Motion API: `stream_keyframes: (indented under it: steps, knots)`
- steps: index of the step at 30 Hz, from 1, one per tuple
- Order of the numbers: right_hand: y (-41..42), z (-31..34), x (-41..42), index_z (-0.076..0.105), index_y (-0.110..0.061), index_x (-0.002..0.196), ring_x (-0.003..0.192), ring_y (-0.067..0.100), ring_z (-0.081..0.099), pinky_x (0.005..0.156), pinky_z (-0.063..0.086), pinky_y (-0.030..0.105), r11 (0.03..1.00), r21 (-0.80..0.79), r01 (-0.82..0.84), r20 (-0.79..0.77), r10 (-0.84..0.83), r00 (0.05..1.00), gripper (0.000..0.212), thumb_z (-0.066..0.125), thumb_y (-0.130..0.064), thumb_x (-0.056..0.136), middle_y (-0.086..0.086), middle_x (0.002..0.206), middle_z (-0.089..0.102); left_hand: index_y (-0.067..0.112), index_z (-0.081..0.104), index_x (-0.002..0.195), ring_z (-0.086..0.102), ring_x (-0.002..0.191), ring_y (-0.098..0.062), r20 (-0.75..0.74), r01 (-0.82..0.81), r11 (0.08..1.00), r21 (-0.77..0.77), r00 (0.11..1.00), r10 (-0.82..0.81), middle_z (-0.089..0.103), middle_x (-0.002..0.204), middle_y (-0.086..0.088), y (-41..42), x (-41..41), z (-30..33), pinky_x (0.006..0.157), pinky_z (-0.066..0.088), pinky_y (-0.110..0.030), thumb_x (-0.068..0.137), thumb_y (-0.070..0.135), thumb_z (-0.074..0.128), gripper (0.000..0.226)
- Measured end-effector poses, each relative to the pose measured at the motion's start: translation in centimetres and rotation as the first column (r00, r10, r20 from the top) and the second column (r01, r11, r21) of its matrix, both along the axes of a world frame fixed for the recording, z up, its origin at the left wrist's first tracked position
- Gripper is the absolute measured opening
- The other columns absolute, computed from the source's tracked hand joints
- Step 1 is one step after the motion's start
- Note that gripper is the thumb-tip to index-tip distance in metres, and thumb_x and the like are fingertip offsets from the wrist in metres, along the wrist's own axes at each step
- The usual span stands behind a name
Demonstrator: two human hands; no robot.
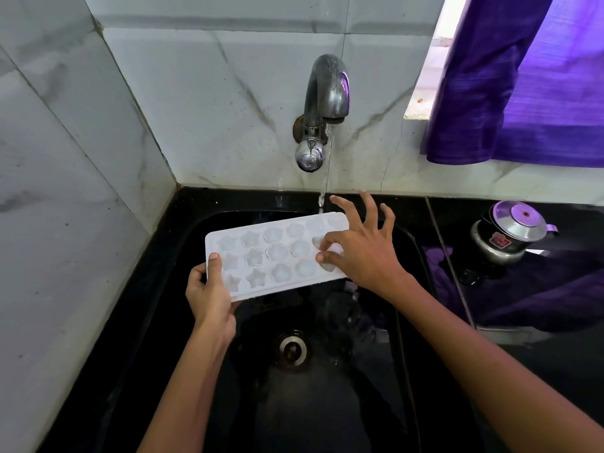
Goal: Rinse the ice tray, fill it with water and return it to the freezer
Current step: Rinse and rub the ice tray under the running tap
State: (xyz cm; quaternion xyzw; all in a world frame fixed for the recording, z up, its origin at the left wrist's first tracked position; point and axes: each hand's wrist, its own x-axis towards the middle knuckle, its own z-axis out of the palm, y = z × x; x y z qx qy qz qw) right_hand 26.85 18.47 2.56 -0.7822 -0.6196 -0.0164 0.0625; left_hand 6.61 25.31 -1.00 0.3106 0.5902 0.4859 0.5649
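White plastic ice tray (274, 253) sits over the black sink (327, 403), under the tap (327, 89). Left hand (209, 289) grips its near-left corner, thumb on top; right hand (362, 246), fingers spread, pinches into a far-right cavity.

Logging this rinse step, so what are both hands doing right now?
Left hand: grips the ice tray at its left end.
Right hand: fingers spread, thumb and forefinger touching the tray's right-end moulds.

Two bare forearms, left hand (209, 295), right hand (362, 250), no sleeves, no jewellery
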Motion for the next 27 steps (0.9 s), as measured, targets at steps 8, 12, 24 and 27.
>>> stream_keyframes:
  steps: [8, 12, 24, 27]
  knots:
    - [0.3, -1.1, -0.3, 0.076, -0.037, 0.08, 0.141, 0.033, -0.007, 0.107, -0.005, 0.055, 0.998, 0.065, -0.018, 0.1, 0.012, 0.995, 0.017, 0.067, -0.052, 0.078, -0.001, 0.158, 0.021, 0.02, 0.049, 0.081, 0.063, 0.072, -0.015, 0.004, 0.004, 1.0, -0.015, 1.0, -0.004, 0.063, 0.085, 0.0, -0.6, 0.2, -0.4, 0.057, 0.052, -0.032, 0.095, 0.033, 0.053, 0.02]
    - [0.5, -0.2, -0.1, 0.074, -0.038, 0.088, 0.142, 0.032, -0.012, 0.109, -0.006, 0.052, 0.998, 0.052, 0.048, -0.02, -0.047, 0.999, 0.024, 0.067, -0.056, 0.075, -0.009, 0.159, 0.009, 0.013, 0.05, 0.097, 0.063, 0.075, -0.016, 0.002, -0.009, 1.0, -0.026, 1.0, 0.009, 0.063, 0.088, -0.001, -0.4, 0.2, -0.5, 0.059, 0.054, -0.034, 0.095, 0.034, 0.053, 0.021]
    - [1.7, -0.2, 0.5, 0.075, -0.036, 0.08, 0.143, 0.03, -0.007, 0.111, -0.001, 0.052, 0.998, 0.049, -0.029, -0.056, 0.032, 0.998, 0.024, 0.073, -0.057, 0.068, -0.01, 0.156, 0.015, 0.018, 0.049, 0.086, 0.063, 0.076, -0.016, 0.001, -0.019, 0.999, -0.033, 1.0, 0.019, 0.063, 0.088, 0.0, 0.0, 0.3, -0.6, 0.062, 0.054, -0.036, 0.094, 0.034, 0.053, 0.019]
    - [1.8, -0.1, 0.6, 0.073, -0.038, 0.091, 0.143, 0.032, -0.01, 0.111, -0.002, 0.051, 0.998, 0.031, -0.06, -0.071, 0.062, 0.996, 0.025, 0.069, -0.055, 0.074, -0.007, 0.158, 0.008, 0.02, 0.048, 0.082, 0.063, 0.075, -0.016, 0.009, -0.026, 0.999, -0.036, 1.0, 0.026, 0.063, 0.087, 0.0, -0.1, 0.3, -0.6, 0.062, 0.054, -0.035, 0.095, 0.034, 0.053, 0.02]
